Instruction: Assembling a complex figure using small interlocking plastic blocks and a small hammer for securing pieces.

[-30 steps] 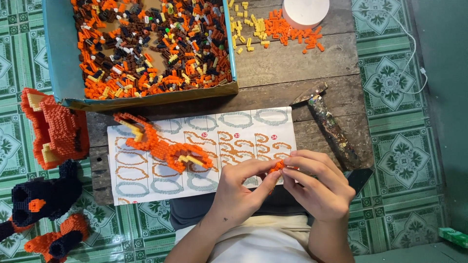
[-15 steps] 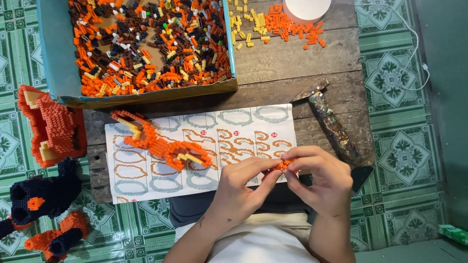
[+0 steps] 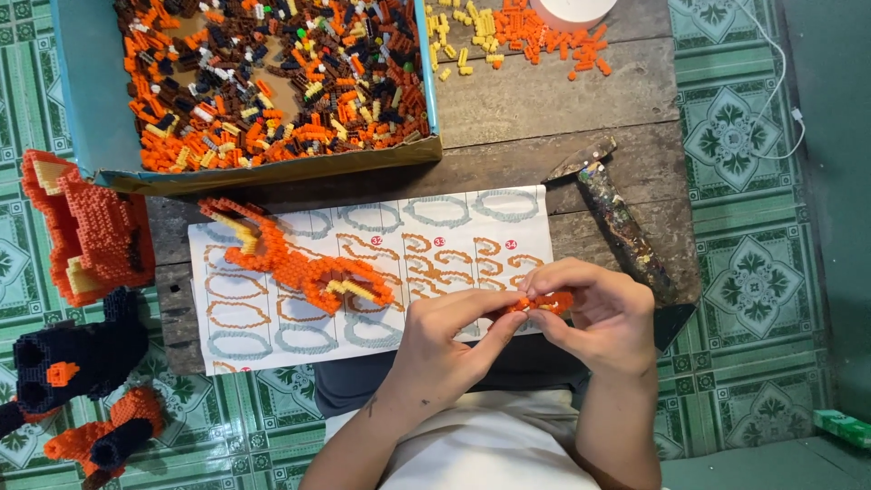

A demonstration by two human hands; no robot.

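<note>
Head view: left hand (image 3: 445,340) and right hand (image 3: 603,313) still pinch orange brick piece (image 3: 542,301), unmoved.

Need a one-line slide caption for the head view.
Both hands, left hand and right hand, pinch a small orange brick piece over an instruction sheet on a wooden table.

Both hands, left hand (image 3: 445,340) and right hand (image 3: 603,313), pinch a small orange brick piece (image 3: 542,301) just below the instruction sheet (image 3: 454,245). Orange brick build (image 3: 299,263) lies on sheet; brick-filled blue box (image 3: 82,100) above it.
</note>
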